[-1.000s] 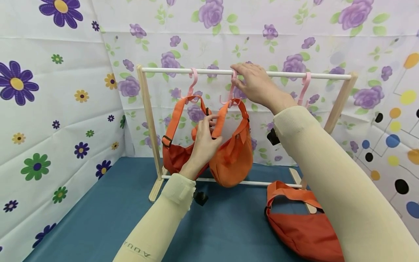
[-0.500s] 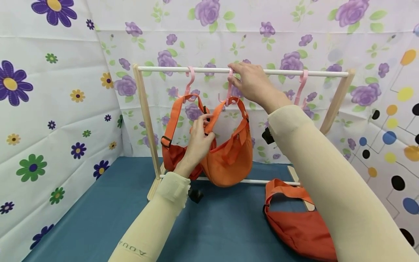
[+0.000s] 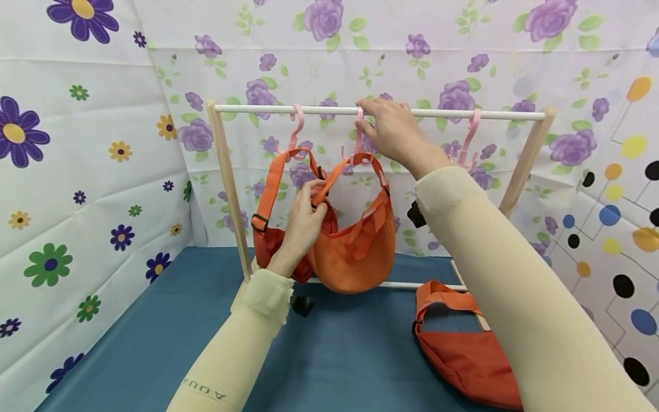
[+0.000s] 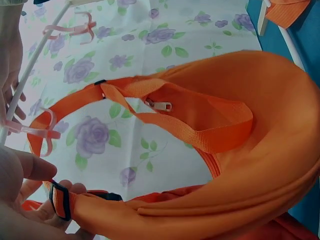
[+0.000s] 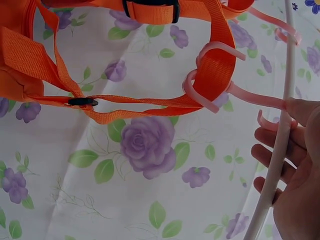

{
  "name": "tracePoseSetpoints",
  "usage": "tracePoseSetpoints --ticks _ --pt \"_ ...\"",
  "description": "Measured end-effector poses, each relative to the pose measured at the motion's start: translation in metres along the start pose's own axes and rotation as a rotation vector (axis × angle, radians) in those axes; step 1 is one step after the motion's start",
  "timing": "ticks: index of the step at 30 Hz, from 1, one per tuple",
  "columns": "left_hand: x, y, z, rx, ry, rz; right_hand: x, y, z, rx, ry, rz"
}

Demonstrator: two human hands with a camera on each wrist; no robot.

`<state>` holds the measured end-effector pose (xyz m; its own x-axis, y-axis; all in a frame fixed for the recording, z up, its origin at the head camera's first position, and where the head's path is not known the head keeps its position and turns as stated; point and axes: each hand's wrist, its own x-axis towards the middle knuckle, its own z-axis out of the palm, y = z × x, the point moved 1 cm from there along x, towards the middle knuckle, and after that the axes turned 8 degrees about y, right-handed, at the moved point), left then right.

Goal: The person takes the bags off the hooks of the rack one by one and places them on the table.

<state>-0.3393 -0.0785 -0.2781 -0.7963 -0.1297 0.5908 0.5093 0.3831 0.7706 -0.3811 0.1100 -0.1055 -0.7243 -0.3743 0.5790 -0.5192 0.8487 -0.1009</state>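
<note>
Quietly, the orange bag [image 3: 355,260] hung beneath the white rail [image 3: 257,109], its strap looped over the middle pink hook [image 3: 359,134]. Well under the rail, my left hand [image 3: 304,220] pinched that strap at its black buckle [image 4: 67,202]. Up on the rail itself, my right hand [image 3: 393,129] held the hook's top, fingers curled behind the bar. Along the rail to the left, a hanging red bag [image 3: 264,246] dangled from the left hook [image 3: 294,137], partly behind the orange one; the right hook [image 3: 467,140] hung toward the rail's other end. Below that end, a second red bag [image 3: 468,366] lay on blue cloth [image 3: 350,343].
</note>
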Motion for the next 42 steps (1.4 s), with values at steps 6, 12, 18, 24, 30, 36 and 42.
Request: tracePoseSetpoints --ticks 6,12,18,24,30,36,42 --pt "0.000 -0.004 -0.004 0.019 0.013 0.013 0.000 -0.001 0.001 0.006 -0.003 -0.003" --pt "-0.001 -0.004 -0.002 -0.005 0.026 0.053 0.000 0.001 0.001 0.011 -0.001 0.008" --pt "0.001 -0.004 -0.001 -0.062 0.078 0.081 -0.001 0.002 0.001 0.019 -0.001 0.008" --pt "0.004 0.002 0.000 -0.088 0.124 0.067 -0.002 0.002 0.001 0.022 -0.003 0.014" --pt "0.013 0.011 0.002 -0.068 0.151 0.062 -0.001 0.003 0.001 0.012 0.007 0.013" --pt "0.024 0.023 0.003 -0.050 0.181 0.054 -0.001 0.002 0.001 0.016 0.010 0.014" --pt "0.035 0.038 0.007 -0.094 0.178 0.017 -0.001 0.002 0.001 0.019 0.012 0.021"
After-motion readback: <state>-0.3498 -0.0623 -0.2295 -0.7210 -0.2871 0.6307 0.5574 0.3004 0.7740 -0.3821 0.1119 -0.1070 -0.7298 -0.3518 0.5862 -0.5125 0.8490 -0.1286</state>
